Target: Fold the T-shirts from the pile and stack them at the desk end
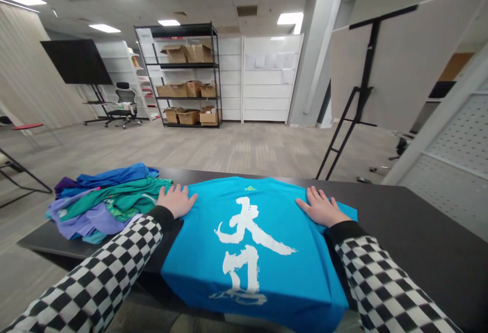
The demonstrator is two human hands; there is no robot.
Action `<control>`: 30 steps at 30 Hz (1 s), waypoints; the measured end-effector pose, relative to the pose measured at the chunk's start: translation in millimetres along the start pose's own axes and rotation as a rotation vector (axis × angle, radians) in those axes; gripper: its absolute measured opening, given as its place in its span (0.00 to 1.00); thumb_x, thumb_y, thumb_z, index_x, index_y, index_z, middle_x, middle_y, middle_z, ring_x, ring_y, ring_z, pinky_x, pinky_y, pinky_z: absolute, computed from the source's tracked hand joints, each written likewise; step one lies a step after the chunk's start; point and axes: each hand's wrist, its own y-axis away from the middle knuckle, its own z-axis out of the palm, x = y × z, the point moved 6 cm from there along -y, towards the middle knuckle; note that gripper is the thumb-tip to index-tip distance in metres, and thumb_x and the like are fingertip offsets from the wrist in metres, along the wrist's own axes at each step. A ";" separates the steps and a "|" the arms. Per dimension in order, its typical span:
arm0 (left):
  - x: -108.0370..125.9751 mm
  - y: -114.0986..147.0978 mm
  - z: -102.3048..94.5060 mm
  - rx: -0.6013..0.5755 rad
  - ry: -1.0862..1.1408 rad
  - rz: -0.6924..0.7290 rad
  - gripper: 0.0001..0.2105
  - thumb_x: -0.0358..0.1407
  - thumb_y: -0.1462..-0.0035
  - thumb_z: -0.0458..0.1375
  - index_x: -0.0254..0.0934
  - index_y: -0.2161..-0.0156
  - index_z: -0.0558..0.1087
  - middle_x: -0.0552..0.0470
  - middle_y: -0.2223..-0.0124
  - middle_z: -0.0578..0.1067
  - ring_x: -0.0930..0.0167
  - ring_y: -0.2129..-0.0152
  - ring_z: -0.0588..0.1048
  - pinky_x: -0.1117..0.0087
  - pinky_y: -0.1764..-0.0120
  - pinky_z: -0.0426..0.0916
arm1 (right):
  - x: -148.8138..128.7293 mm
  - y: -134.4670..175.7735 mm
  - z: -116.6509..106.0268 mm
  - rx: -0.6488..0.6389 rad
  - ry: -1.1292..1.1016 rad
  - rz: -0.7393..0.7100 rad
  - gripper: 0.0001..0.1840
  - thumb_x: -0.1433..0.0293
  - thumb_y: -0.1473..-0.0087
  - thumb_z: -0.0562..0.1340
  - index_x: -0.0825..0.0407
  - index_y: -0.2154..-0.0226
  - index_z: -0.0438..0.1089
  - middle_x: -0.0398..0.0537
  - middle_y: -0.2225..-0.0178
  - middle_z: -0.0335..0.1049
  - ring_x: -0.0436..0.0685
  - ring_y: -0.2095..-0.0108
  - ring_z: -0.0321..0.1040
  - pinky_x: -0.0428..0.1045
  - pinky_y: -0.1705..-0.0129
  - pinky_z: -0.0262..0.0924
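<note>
A bright blue T-shirt (198, 256) with large white brush-style characters is spread out on the dark table, its lower part hanging over the near edge. My left hand (176, 201) lies flat with fingers spread at the shirt's left shoulder, beside the clothes pile. On the right shoulder rests my right hand (320, 207), palm down and fingers apart. A small green mark shows near the collar. Neither hand grips the fabric.
A heap of crumpled clothes (102, 206) in blue, green and purple lies on the table's (404, 231) left end. Beyond stand a black shelf rack (183, 66) with cardboard boxes, an office chair (125, 100), a screen (76, 62) and, at right, a board on a black stand (362, 94).
</note>
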 end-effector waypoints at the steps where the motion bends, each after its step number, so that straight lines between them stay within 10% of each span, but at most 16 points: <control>1: -0.6 -0.6 -4.5 0.017 -0.046 -0.024 0.44 0.63 0.28 0.40 0.33 0.24 0.69 0.28 0.21 0.63 0.39 0.22 0.56 0.31 0.25 0.40 | 0.7 0.1 -0.7 -0.006 -0.003 0.000 0.58 0.34 0.31 0.39 0.56 0.16 0.42 0.53 0.15 0.32 0.75 0.16 0.32 0.75 0.19 0.34; 6: 47.8 -5.2 -29.1 0.124 -0.050 0.131 0.39 0.58 0.27 0.44 0.32 0.26 0.71 0.29 0.21 0.63 0.39 0.22 0.54 0.34 0.24 0.37 | 3.4 1.3 -2.9 -0.012 -0.017 0.000 0.58 0.34 0.31 0.40 0.56 0.16 0.42 0.54 0.15 0.32 0.75 0.16 0.31 0.75 0.19 0.33; 12: 153.2 -19.7 -24.7 -0.059 0.270 0.578 0.38 0.59 0.24 0.40 0.44 0.18 0.57 0.43 0.16 0.52 0.55 0.19 0.53 0.46 0.22 0.48 | 3.3 2.1 -2.1 0.001 -0.021 -0.017 0.58 0.34 0.31 0.40 0.54 0.16 0.42 0.55 0.15 0.33 0.75 0.16 0.33 0.76 0.19 0.32; 25: 164.7 -36.6 -11.7 -0.083 0.200 0.486 0.47 0.65 0.28 0.43 0.39 0.16 0.49 0.38 0.15 0.45 0.49 0.18 0.45 0.39 0.22 0.40 | 2.4 -2.2 -8.7 -0.017 -0.027 -0.047 0.59 0.32 0.31 0.41 0.54 0.16 0.42 0.54 0.15 0.31 0.74 0.16 0.32 0.75 0.19 0.31; 30: 212.8 -11.7 -33.4 0.033 0.242 0.589 0.42 0.58 0.23 0.39 0.31 0.18 0.54 0.34 0.16 0.48 0.51 0.18 0.47 0.42 0.21 0.41 | 2.7 -3.4 -7.7 -0.013 -0.033 -0.042 0.60 0.31 0.32 0.41 0.55 0.16 0.41 0.55 0.15 0.32 0.74 0.16 0.32 0.75 0.19 0.31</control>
